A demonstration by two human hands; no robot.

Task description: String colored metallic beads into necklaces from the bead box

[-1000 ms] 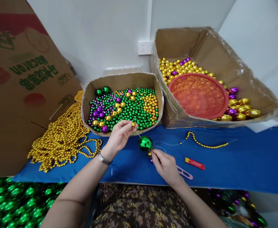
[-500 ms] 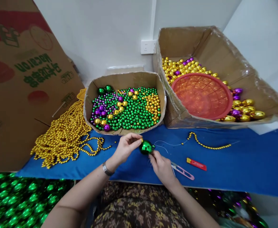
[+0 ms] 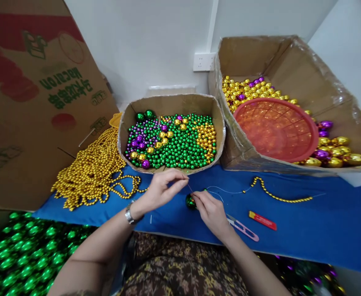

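My left hand (image 3: 162,188) pinches a thin needle or thread end just above the blue cloth (image 3: 306,222). My right hand (image 3: 209,211) is closed on the thin clear thread (image 3: 226,192) and partly covers a large green ball (image 3: 190,202) beside its fingertips. The thread runs right to a short strand of gold beads (image 3: 275,196). Just behind my hands stands a small cardboard box (image 3: 171,103) of green, purple and gold beads.
A heap of gold bead strings (image 3: 90,172) lies at the left. A large carton (image 3: 294,57) at the right holds gold and purple balls and a red basket (image 3: 275,129). Pink snips (image 3: 243,229) and a red lighter (image 3: 262,220) lie right of my hands. Green bead strings (image 3: 20,255) lie below left.
My left hand came down from the small box with a gold bead to the green ball. The ball now sits lower, mostly hidden by my right hand. The camera shifted left.
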